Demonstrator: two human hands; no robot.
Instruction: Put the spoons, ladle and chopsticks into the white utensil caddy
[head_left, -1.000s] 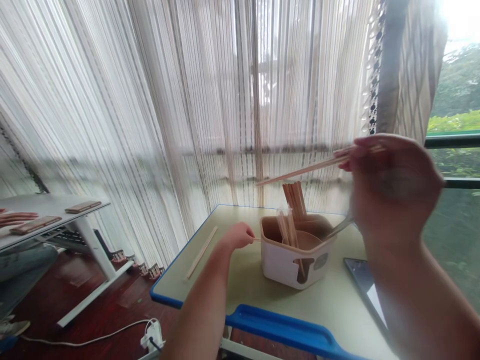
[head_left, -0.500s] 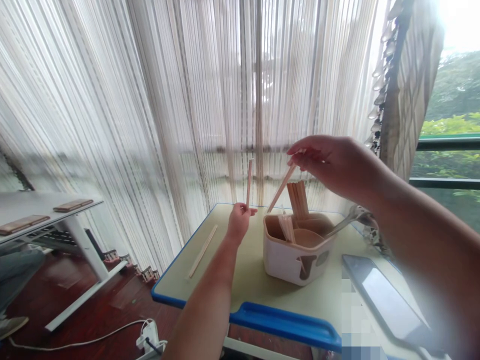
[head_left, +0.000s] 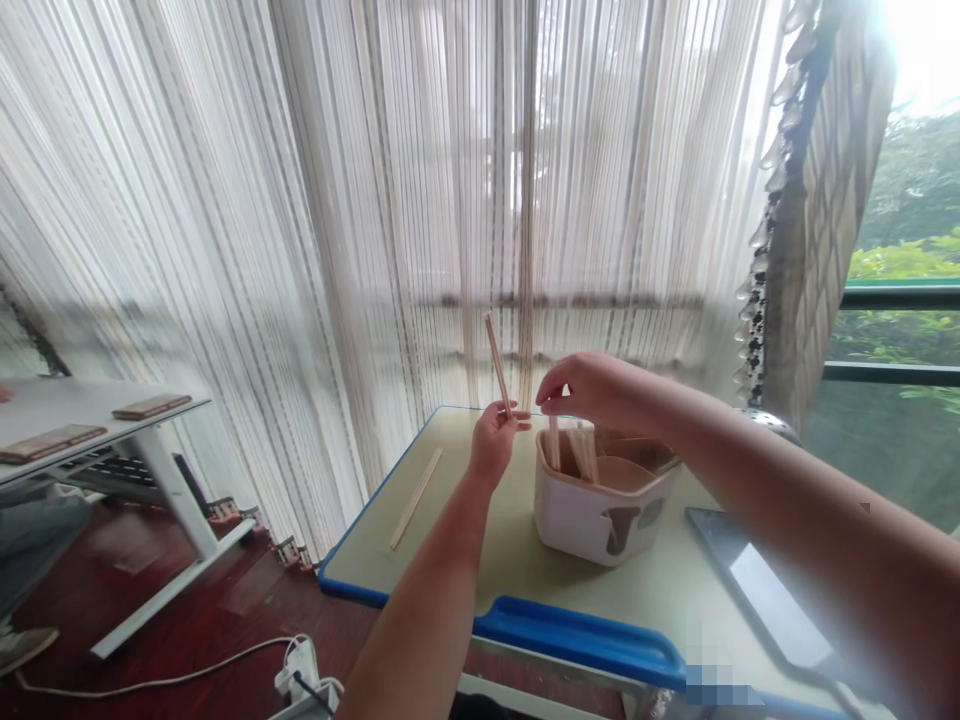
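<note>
My left hand (head_left: pixel 493 440) is closed on a wooden chopstick (head_left: pixel 498 362) that stands nearly upright, just left of a white and brown utensil holder (head_left: pixel 600 505). My right hand (head_left: pixel 592 392) hovers over the holder's left compartment, fingers pinched on the top of a chopstick (head_left: pixel 553 444) standing inside it. More chopsticks (head_left: pixel 583 452) stand in the holder. Another single chopstick (head_left: pixel 416 484) lies flat on the pale table (head_left: pixel 487 550) to the left.
The table has a blue rim (head_left: pixel 570 640). A dark tablet (head_left: pixel 757 590) lies at the right. Striped curtains (head_left: pixel 375 200) hang close behind. A white desk (head_left: pixel 82 425) with brown slabs stands at left. A cable and power strip (head_left: pixel 300 680) lie on the wooden floor.
My left hand picked a chopstick off the table and raised it upright. My right hand swung its chopstick from the upper right down into the holder's left compartment.
</note>
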